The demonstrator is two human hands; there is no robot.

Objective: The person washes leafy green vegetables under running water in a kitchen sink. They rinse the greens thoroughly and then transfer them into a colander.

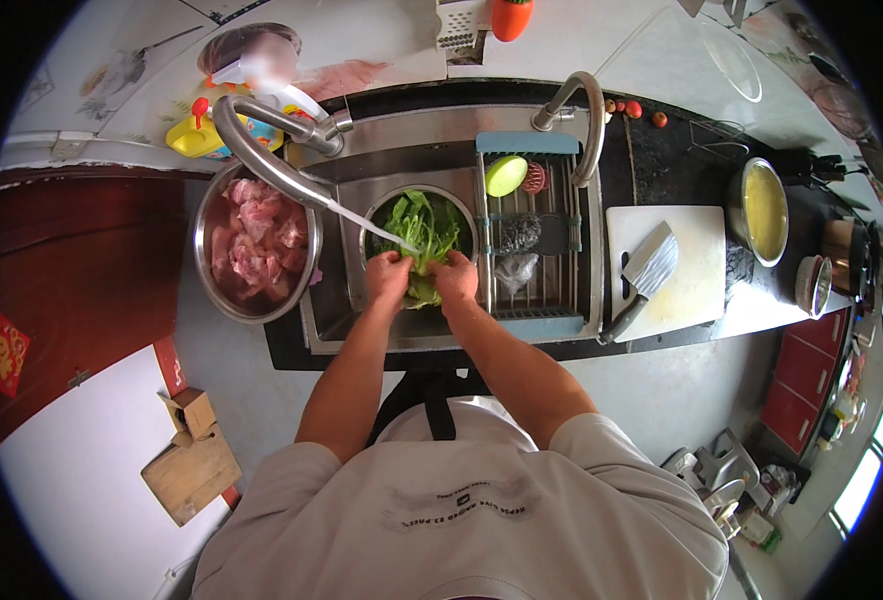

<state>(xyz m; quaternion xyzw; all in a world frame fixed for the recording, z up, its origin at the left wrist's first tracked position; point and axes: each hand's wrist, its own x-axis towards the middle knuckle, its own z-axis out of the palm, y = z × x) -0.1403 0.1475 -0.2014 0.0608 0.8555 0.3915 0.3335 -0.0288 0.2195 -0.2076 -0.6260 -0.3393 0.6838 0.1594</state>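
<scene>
Both my hands grip a bunch of leafy green vegetables (428, 225) over a round metal basin (474, 234) inside the stainless steel sink (340, 300). My left hand (389, 277) holds the bunch on its left side, and my right hand (454, 279) holds it on the right. Some fingertips are hidden among the stems. From the left faucet (276, 161) a stream of water (370, 225) runs down onto the greens between my hands. Leaves spread toward the far side of the basin, and pale stem ends show on the near side.
Left of the sink stands a metal bowl of raw meat (254, 240). A drying rack (539, 326) spans the sink's right side, under a second faucet (595, 127). A cleaver (651, 262) lies on a white cutting board (689, 300), its handle over the near edge. Farther right is a bowl of yellow liquid (765, 214).
</scene>
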